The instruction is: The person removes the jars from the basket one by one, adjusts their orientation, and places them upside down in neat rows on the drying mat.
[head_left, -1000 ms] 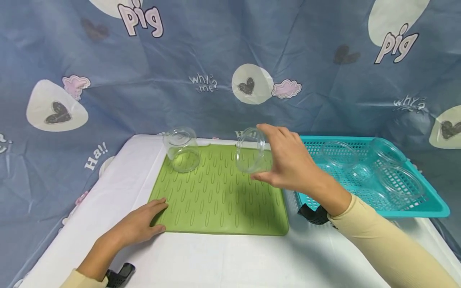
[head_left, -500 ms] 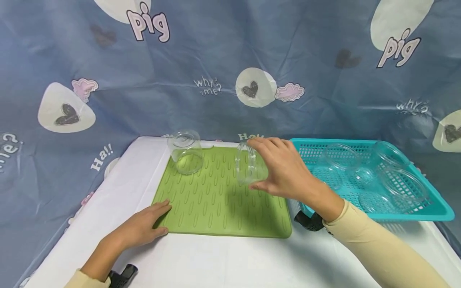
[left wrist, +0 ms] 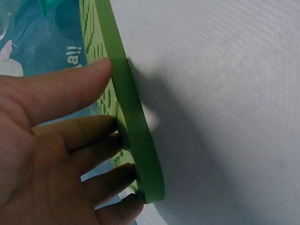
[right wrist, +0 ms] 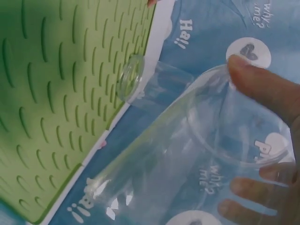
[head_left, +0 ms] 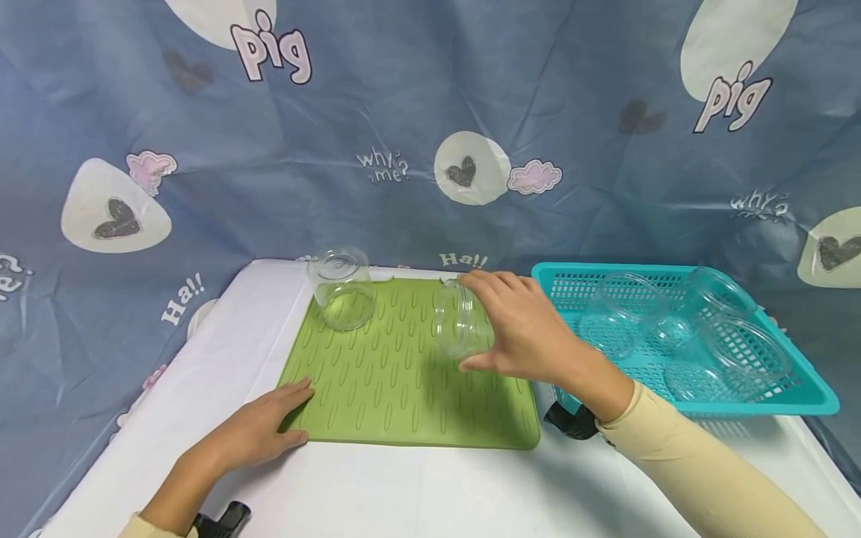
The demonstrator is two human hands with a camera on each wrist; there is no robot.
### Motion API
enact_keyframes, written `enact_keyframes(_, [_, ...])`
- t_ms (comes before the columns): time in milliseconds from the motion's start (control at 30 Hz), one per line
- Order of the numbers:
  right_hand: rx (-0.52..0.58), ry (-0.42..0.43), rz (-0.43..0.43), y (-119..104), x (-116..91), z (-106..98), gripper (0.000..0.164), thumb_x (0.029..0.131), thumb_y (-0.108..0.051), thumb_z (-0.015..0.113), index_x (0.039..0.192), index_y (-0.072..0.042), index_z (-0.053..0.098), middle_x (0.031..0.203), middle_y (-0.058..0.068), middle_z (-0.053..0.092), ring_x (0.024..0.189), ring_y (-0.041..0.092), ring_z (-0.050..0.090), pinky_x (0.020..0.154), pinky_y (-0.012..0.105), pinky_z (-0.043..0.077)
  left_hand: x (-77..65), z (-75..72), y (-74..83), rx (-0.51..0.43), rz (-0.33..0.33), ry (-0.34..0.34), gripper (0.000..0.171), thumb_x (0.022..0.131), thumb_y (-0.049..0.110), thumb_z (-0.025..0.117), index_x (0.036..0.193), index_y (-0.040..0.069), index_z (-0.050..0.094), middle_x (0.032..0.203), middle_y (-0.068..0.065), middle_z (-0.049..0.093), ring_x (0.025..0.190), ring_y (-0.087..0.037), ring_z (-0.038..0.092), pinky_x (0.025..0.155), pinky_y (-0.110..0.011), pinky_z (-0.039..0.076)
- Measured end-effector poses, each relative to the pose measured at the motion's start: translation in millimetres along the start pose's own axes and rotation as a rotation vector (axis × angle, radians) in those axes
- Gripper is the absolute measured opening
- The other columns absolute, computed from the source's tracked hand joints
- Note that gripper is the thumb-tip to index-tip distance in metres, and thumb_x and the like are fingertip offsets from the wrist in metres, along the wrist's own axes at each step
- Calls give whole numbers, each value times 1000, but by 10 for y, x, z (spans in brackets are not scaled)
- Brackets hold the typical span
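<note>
A clear cup (head_left: 447, 321) is held on its side above the right half of a green ridged mat (head_left: 403, 396), its mouth turned left. My right hand (head_left: 525, 321) grips it with thumb and fingers spread round its body; the cup fills much of the right wrist view (right wrist: 159, 140). Another clear cup (head_left: 345, 299) stands upside down at the mat's back left corner. My left hand (head_left: 252, 426) rests at the mat's front left, fairly straight fingers and thumb touching its edge, as the left wrist view shows on the mat's side (left wrist: 133, 126).
A turquoise perforated basket (head_left: 760, 409) stands right of the mat, with several clear cups (head_left: 747, 347) lying in it. White cloth (head_left: 377, 493) covers the table. A blue printed curtain (head_left: 390, 90) hangs behind.
My right hand has lowered the cup closer to the mat and turned its mouth further left. My left hand has stayed at the mat's edge.
</note>
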State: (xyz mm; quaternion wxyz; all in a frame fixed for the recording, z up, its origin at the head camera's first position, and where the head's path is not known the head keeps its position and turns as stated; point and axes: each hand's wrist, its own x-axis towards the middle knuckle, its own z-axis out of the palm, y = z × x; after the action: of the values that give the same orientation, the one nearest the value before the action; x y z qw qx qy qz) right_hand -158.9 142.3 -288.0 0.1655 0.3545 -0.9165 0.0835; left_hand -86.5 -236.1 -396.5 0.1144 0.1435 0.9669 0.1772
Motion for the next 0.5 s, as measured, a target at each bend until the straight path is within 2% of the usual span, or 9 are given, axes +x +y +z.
enact_keyframes(200, [-16,-36,12,-35,-28,-2,112,60,-62,87,149,-12,40,146,9,53,131,32,51,106,54,45,-17,46,-18,-24,14,11,68,83,24,76,140,-5,51,153,-25,43,138,-49,42,109,-64,41])
enact_keyframes(400, [-18,13,-3,-18,-56,-16,113,60,-62,88,149,-13,40,146,9,52,130,31,51,103,53,46,-17,21,-57,-32,34,-9,70,84,27,76,141,-5,50,153,-24,42,138,-49,42,109,-64,41])
enact_keyframes(500, [-14,32,-10,-10,-66,-29,113,60,-62,88,149,-12,40,145,10,52,130,32,51,105,52,45,-11,-48,-120,-88,38,-37,70,86,30,74,142,-5,49,153,-26,42,138,-51,41,108,-65,40])
